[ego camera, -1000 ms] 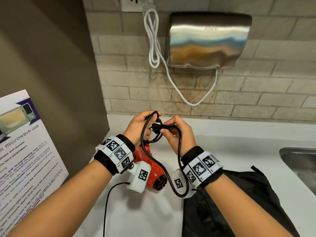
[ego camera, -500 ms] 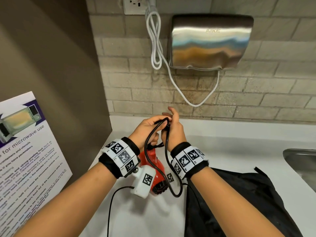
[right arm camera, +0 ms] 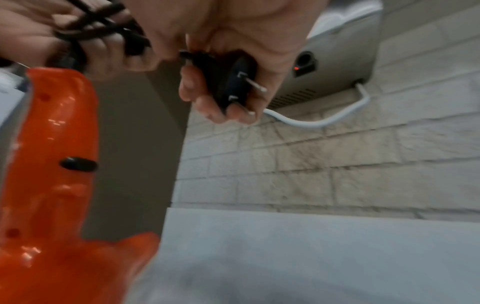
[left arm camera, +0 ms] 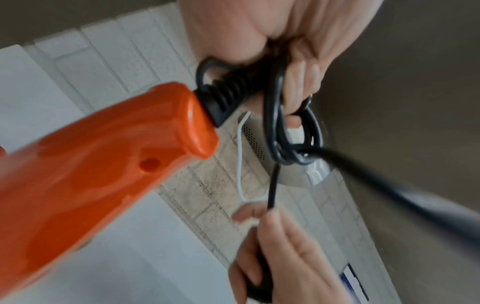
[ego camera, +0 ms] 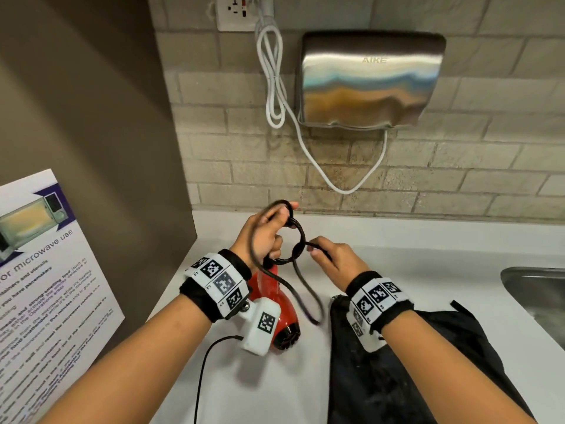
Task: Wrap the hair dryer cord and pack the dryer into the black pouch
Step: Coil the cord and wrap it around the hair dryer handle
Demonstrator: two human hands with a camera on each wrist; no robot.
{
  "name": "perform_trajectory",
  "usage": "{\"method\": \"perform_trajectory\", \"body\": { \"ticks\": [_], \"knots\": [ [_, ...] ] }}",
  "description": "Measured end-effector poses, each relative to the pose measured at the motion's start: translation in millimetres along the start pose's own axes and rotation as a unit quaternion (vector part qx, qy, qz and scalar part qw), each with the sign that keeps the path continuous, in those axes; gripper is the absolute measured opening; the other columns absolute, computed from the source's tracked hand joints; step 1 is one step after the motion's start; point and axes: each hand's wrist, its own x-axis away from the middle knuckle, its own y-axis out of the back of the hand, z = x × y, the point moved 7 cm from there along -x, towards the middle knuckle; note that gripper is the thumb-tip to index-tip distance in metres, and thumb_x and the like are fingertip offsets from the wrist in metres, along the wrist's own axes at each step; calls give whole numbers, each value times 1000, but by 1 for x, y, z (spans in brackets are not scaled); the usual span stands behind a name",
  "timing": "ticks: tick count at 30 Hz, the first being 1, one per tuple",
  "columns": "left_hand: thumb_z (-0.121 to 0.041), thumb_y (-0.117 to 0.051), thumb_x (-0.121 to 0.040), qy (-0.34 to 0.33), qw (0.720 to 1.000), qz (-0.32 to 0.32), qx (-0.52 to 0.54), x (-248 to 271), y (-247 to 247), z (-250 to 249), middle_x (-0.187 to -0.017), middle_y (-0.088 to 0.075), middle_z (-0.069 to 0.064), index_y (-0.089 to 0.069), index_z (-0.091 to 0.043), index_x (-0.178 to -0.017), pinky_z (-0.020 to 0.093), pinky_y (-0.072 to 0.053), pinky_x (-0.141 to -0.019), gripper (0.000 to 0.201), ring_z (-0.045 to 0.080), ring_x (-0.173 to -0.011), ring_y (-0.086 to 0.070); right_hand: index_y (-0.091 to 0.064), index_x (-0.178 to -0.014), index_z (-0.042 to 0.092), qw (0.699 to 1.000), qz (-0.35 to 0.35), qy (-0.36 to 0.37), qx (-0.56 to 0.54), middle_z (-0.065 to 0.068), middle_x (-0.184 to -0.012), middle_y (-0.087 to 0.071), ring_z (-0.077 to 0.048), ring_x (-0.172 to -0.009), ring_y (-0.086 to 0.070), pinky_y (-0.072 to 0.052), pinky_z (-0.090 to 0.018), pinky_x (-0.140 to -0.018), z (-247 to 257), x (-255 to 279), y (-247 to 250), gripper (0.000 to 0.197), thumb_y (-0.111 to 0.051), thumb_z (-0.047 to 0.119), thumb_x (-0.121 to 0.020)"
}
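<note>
The red hair dryer [ego camera: 276, 304] hangs above the white counter, handle up, under my left wrist. My left hand [ego camera: 269, 232] grips several coils of its black cord [ego camera: 292, 240] by the handle end [left arm camera: 103, 164]. To the right, my right hand [ego camera: 331, 258] holds the cord's black plug [right arm camera: 233, 80], prongs outward, and its cord end runs through the coils. A loose loop of cord [ego camera: 308, 301] droops between the wrists. The black pouch [ego camera: 406, 368] lies flat on the counter below my right forearm.
A steel hand dryer [ego camera: 370, 81] with a white cable [ego camera: 275, 87] hangs on the brick wall behind. A sink [ego camera: 538, 301] sits at the right edge. A microwave notice [ego camera: 39, 286] leans on the brown panel at left. A thin black wire [ego camera: 204, 371] trails across the counter.
My right hand has drawn away to the right and lower with the plug, pulling the cord end through the coils. My left hand has risen a little with the coils.
</note>
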Motion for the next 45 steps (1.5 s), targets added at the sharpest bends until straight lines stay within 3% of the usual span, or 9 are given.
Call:
{"method": "perform_trajectory", "body": {
  "ticks": [6, 9, 14, 19, 26, 30, 37, 42, 45],
  "knots": [
    [-28, -34, -98, -4, 999, -41, 21, 1, 23, -3, -72, -49, 3, -57, -17, -110, 9, -21, -31, 28, -1, -29, -21, -59, -107, 13, 970, -45, -240, 11, -18, -100, -64, -32, -91, -59, -40, -28, -73, -110, 20, 5, 24, -40, 20, -95],
    [-26, -37, -98, -12, 999, -45, 28, 6, 31, -5, -72, -49, 3, -60, -22, -100, 9, -22, -32, 24, 1, -30, -23, -59, -108, 15, 944, -58, -326, 0, -14, -91, -61, -31, -78, -57, -47, -34, -70, -148, 41, 4, 26, -38, 13, -94],
    [-22, -39, -97, -12, 999, -49, 11, 8, 35, -6, -74, -51, 5, -60, -23, -96, 10, -20, -31, 22, 1, -30, -23, -59, -89, 24, 958, -20, -285, 1, -10, -89, -59, -25, -67, -53, -45, -27, -68, -125, 31, -11, 29, -42, 1, -85],
    [-14, -38, -96, 15, 999, -31, 29, 8, 27, -5, -73, -50, 7, -58, -19, -91, 9, -22, -33, 22, 0, -28, -23, -52, -121, 29, 985, 8, -169, -40, 0, -116, -58, -18, -105, -54, -44, -28, -94, -50, 7, -21, 52, -44, -2, -80],
    [-12, -38, -96, 16, 999, -22, 24, 7, 28, -5, -75, -50, 7, -58, -19, -90, 10, -23, -31, 22, 0, -28, -24, -55, -115, 20, 964, 71, 6, -257, 3, -98, -62, -1, -88, -57, -43, -14, -81, 50, -5, -31, 45, -40, -11, -87],
    [-14, -38, -97, 13, 999, -30, 17, 7, 32, -4, -75, -51, 6, -58, -20, -90, 10, -21, -31, 22, 1, -29, -24, -59, -86, 22, 965, 56, -27, -253, 4, -66, -55, -8, -55, -53, -45, -22, -50, 41, -8, -30, 24, -46, 1, -91],
    [-17, -39, -97, 15, 999, -28, -12, 8, 38, -3, -71, -41, 0, -52, -16, -81, 11, -21, -31, 21, 0, -30, -20, -63, -96, 7, 944, -104, -231, -209, -3, -70, -58, -5, -31, -49, -43, -20, -34, -56, -8, -12, 18, -45, 7, -92],
    [-10, -41, -96, -1, 999, 5, -51, 7, 22, -3, -64, -27, 3, -52, -14, -81, 8, -19, -34, 19, 0, -29, -20, -62, -106, 16, 973, -57, -173, -141, -4, -99, -62, -16, -78, -59, -52, -25, -71, -32, -10, -16, 33, -44, -4, -86],
    [-9, -42, -95, -11, 999, 5, -52, 5, 17, -4, -61, -27, 2, -53, -14, -81, 8, -18, -35, 19, 1, -29, -20, -56, -121, 18, 992, 15, -15, -122, -3, -132, -50, -11, -120, -43, -29, -19, -103, 18, -12, -22, 42, -52, -2, -85]
  ]
}}
